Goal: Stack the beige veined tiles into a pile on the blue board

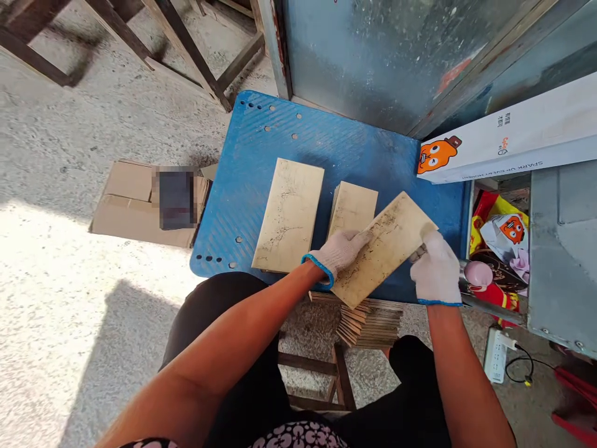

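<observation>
My left hand (342, 252), in a white knit glove with a blue cuff, grips the left edge of a thin rectangular wooden board (385, 252). Its pale face carries dark blotchy marks. At the board's right corner my right hand (436, 267), gloved likewise, has its fingers closed on the edge. The board is held at a slant over the front of a blue plastic table (254, 143). Behind it, partly covered, stands a stack of smaller boards (357, 202). Further left lies a stack of larger boards (291, 214) with dark streaks on top.
Below the table edge, between my knees, is a fanned stack of boards (373, 323). A long white box (508, 134) lies at the back right. Beside the table are a grey metal cabinet (564, 249), a power strip (495, 354) and flattened cardboard (125, 211).
</observation>
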The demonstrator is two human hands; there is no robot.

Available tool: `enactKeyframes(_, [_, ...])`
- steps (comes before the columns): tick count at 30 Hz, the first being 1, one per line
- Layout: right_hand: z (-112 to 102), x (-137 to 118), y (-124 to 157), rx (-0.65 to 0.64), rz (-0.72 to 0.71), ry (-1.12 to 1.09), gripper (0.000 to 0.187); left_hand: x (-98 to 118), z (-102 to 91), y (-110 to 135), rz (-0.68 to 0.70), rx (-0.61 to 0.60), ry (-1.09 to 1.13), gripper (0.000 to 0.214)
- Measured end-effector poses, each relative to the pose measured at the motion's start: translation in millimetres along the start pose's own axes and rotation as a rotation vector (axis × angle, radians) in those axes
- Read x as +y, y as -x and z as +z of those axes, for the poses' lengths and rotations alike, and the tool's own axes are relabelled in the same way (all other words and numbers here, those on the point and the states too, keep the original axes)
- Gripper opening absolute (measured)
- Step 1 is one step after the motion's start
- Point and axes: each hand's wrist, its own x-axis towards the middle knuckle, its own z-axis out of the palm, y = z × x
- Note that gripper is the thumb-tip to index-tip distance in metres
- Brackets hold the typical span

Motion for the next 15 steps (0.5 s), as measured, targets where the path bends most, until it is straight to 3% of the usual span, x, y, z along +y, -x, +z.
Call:
enactKeyframes(4, [28.3,19.4,8.2,-0.170,-0.011,0.111,0.036,-4.4,-1.5,-9.5,-0.072,0.223,0.097,0.044])
enactKeyframes(7, [36.0,32.2,8.3,-0.183,-0.080,0.248,0.041,-7.1,-2.5,-15.7,-0.120,0.335,0.116,0.044])
enactKeyframes(11, [38.9,45.6,0.3,-0.233,-0.047,0.304,0.047,-8.4,-3.8,-18.0,-0.163,0.328,0.068,0.041])
enactKeyframes(15, [39.8,55.5,-6.6,-0.264,0.030,0.321,0.048,-5.7,-8.6,-14.4,-0.220,0.194,-0.133,0.036])
